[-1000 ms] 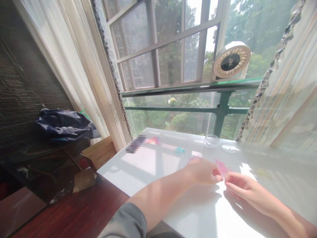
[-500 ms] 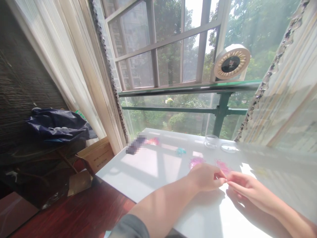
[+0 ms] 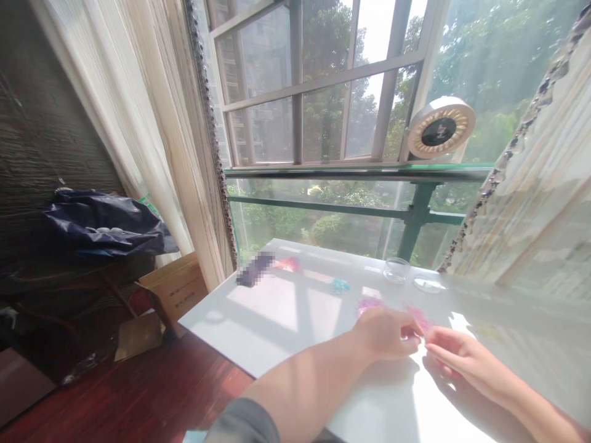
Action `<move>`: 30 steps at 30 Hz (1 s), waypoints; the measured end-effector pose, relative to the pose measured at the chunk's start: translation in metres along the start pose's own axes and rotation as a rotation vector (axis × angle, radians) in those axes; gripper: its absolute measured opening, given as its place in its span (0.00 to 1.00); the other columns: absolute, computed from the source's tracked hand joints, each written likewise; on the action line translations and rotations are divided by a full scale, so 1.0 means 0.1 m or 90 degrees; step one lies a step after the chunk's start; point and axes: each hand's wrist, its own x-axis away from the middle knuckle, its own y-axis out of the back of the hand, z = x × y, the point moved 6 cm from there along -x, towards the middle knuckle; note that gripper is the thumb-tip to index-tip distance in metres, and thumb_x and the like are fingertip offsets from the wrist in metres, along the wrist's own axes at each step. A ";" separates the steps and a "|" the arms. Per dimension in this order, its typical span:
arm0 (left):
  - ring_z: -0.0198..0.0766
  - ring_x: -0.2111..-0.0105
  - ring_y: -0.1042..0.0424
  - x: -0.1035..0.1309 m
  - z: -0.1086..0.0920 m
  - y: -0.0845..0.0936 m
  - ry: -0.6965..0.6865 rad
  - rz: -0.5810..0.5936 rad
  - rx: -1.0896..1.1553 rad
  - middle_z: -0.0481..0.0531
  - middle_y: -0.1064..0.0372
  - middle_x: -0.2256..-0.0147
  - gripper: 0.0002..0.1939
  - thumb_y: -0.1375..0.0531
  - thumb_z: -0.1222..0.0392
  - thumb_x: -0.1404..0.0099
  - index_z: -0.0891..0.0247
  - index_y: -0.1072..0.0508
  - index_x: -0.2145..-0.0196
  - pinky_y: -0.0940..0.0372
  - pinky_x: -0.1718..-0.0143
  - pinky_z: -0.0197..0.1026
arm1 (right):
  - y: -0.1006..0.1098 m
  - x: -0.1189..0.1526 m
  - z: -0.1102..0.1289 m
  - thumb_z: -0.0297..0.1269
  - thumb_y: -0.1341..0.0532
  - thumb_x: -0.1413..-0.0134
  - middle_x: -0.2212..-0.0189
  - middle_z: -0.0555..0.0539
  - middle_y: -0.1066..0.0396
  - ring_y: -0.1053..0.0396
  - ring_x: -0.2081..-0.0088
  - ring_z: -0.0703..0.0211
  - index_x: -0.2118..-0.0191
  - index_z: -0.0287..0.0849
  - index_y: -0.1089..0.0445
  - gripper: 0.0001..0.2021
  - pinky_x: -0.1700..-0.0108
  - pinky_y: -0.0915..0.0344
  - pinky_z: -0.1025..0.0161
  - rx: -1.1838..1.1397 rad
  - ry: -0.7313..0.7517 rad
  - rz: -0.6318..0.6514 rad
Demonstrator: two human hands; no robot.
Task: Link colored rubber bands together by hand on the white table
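Over the white table (image 3: pixel 277 307), my left hand (image 3: pixel 390 333) is closed in a pinch, with thumb and forefinger pressed together. Facing it, my right hand (image 3: pixel 455 349) also pinches, its fingertips almost meeting the left ones. Whatever is between the fingertips is too small and washed out by sunlight to name. Just behind the hands lies a pink, stringy-looking pile (image 3: pixel 418 317) of small bits. A purple pile (image 3: pixel 368 306) sits partly hidden behind my left hand. Farther back is a small teal cluster (image 3: pixel 340 285).
A clear round dish (image 3: pixel 396 271) and a flat clear disc (image 3: pixel 429 285) stand at the table's back right. A blurred-out dark object (image 3: pixel 255 269) and a red-orange pile (image 3: pixel 287 264) lie at the back left. A cardboard box (image 3: pixel 173 292) stands left of the table.
The camera view has shifted slightly. Both hands stay close together in a pinch, with a slightly wider gap between their fingertips.
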 end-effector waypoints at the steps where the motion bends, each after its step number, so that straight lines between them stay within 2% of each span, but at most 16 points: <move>1: 0.35 0.64 0.28 0.00 -0.01 0.00 -0.003 -0.003 0.001 0.46 0.25 0.64 0.13 0.44 0.55 0.42 0.57 0.26 0.60 0.35 0.58 0.38 | 0.00 0.01 0.01 0.51 0.42 0.46 0.80 0.54 0.42 0.41 0.79 0.66 0.73 0.42 0.38 0.16 0.76 0.40 0.68 0.004 0.000 0.000; 9: 0.35 0.65 0.28 -0.02 0.01 0.03 -0.031 -0.050 -0.009 0.44 0.26 0.66 0.13 0.43 0.56 0.44 0.56 0.26 0.61 0.35 0.60 0.37 | -0.02 0.06 0.11 0.56 0.43 0.49 0.82 0.55 0.46 0.46 0.79 0.66 0.74 0.43 0.39 0.20 0.77 0.43 0.67 0.052 0.025 -0.052; 15: 0.34 0.66 0.28 0.01 0.03 0.06 -0.050 -0.098 -0.010 0.45 0.26 0.68 0.11 0.43 0.58 0.44 0.57 0.25 0.63 0.36 0.62 0.36 | -0.01 0.09 0.19 0.52 0.45 0.46 0.81 0.54 0.42 0.42 0.78 0.64 0.73 0.43 0.39 0.16 0.74 0.41 0.65 0.079 0.032 -0.017; 23: 0.33 0.68 0.29 0.03 0.05 0.21 -0.067 -0.116 -0.017 0.47 0.25 0.69 0.10 0.43 0.61 0.44 0.61 0.24 0.65 0.36 0.63 0.34 | 0.02 0.08 0.18 0.46 0.44 0.46 0.83 0.56 0.40 0.40 0.80 0.65 0.72 0.43 0.37 0.12 0.76 0.41 0.67 0.036 0.040 -0.050; 26: 0.33 0.69 0.29 0.01 0.12 0.30 -0.047 -0.134 -0.006 0.48 0.25 0.70 0.10 0.43 0.60 0.43 0.62 0.24 0.65 0.35 0.65 0.33 | 0.14 0.08 0.15 0.46 0.45 0.45 0.83 0.55 0.39 0.39 0.80 0.64 0.72 0.43 0.35 0.12 0.73 0.40 0.66 0.107 0.058 -0.086; 28: 0.33 0.70 0.28 0.02 0.22 0.43 -0.015 -0.146 -0.007 0.48 0.25 0.70 0.10 0.44 0.60 0.42 0.62 0.24 0.66 0.35 0.65 0.33 | 0.32 0.10 0.12 0.46 0.44 0.46 0.79 0.53 0.34 0.36 0.77 0.62 0.71 0.43 0.33 0.12 0.71 0.39 0.65 0.198 0.072 -0.145; 30: 0.35 0.69 0.28 0.05 0.37 0.63 0.034 -0.176 -0.021 0.48 0.24 0.69 0.10 0.44 0.59 0.41 0.61 0.24 0.66 0.35 0.64 0.34 | 0.57 0.13 0.09 0.46 0.44 0.47 0.76 0.51 0.30 0.33 0.73 0.59 0.70 0.44 0.32 0.11 0.70 0.40 0.65 0.298 0.065 -0.216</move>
